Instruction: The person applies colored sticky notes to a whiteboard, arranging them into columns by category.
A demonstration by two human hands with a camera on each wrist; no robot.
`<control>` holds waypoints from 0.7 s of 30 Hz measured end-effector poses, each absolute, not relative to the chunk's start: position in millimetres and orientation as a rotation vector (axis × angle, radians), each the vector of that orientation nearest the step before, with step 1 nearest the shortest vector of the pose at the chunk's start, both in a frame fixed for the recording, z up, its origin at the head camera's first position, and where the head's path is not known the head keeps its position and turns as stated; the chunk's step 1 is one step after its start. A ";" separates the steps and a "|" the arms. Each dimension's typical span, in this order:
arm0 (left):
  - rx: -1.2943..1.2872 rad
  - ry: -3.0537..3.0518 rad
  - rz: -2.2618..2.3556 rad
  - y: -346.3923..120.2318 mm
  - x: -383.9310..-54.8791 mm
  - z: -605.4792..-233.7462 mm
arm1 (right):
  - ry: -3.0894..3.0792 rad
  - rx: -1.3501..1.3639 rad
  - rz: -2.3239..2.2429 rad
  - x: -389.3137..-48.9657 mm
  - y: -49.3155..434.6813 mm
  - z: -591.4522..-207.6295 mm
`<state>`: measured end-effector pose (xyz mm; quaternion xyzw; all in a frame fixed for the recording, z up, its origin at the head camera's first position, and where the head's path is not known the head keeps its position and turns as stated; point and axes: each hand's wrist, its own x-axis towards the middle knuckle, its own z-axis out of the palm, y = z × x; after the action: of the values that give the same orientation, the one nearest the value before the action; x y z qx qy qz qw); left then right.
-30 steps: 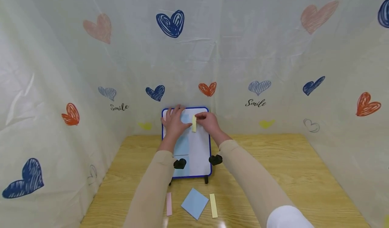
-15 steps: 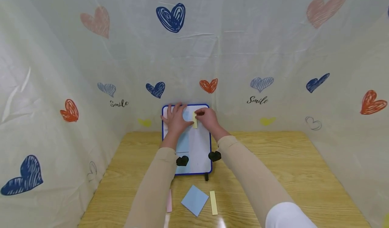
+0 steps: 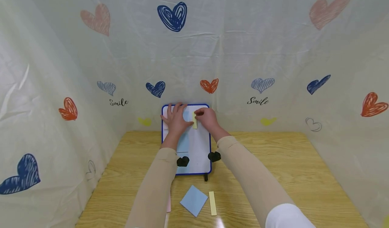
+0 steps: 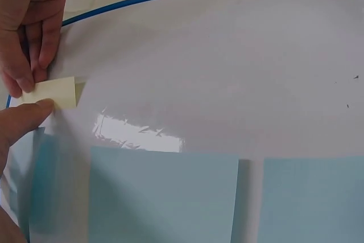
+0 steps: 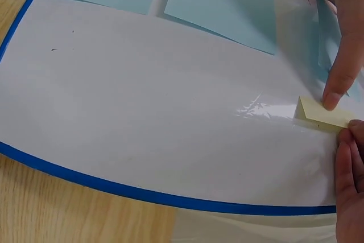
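A white board (image 3: 199,147) with a blue rim stands upright on the table. My right hand (image 3: 208,118) pinches the upper end of a yellow sticky note strip (image 3: 195,122) near the board's top. My left hand (image 3: 176,120) lies with spread fingers over the upper left of the board, its thumb touching the strip's side. In the left wrist view, the strip's free end (image 4: 65,90) stands slightly off the board. Pale blue sticky notes (image 4: 165,192) run down the board's left half; the left hand and forearm partly cover them.
On the table (image 3: 258,167) before the board lie a blue square sticky note (image 3: 193,201) and another yellow strip (image 3: 212,203). A pink strip (image 3: 169,202) is mostly hidden by my left sleeve. A heart-printed curtain (image 3: 231,52) hangs behind.
The strip's upper end, curved a second ago, has straightened and moved slightly right with the right hand. The left hand stays spread on the board. The head view has tilted slightly.
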<state>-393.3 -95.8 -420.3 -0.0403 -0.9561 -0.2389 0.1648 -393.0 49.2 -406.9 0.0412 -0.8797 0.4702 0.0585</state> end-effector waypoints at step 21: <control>-0.089 -2.709 -0.682 -93.2 -394.1 -422.5 | -2.781 0.318 1.133 -395.9 54.0 -408.8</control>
<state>-394.1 -93.2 -422.5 -0.0313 -0.9547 -0.2403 0.1725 -395.9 54.0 -408.8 0.1051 -0.9193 0.3744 0.0609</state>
